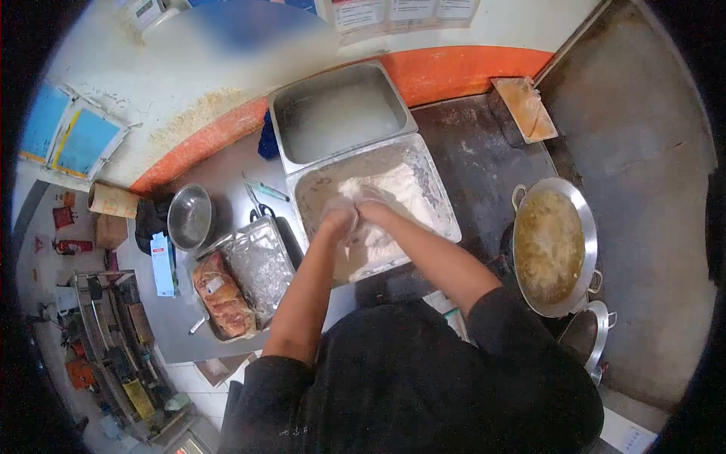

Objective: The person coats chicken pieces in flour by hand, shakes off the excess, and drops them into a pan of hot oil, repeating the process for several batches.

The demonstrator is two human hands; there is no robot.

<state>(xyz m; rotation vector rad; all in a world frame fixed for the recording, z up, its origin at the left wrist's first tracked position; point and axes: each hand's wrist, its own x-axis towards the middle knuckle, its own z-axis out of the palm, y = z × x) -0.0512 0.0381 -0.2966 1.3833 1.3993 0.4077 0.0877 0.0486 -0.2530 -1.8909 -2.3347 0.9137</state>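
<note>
A steel pan (446, 208) holds white flour (397, 185), heaped toward its far right side. Both of my hands are inside it, close together and whitened over the fingers. My left hand (342, 216) is curled, its knuckles by the flour near the pan's middle. Beside it my right hand (369, 203) is also closed, the two almost touching. What lies between or under the fingers is hidden by the hands and flour.
Behind stands a steel pan (336, 113) of cloudy liquid. On the right, a wok (556, 246) holds bubbling oil. Left are a tray (261, 265) with a slab of raw meat (223, 295), a metal bowl (190, 217) and scissors (261, 209). A small container (525, 110) sits at back right.
</note>
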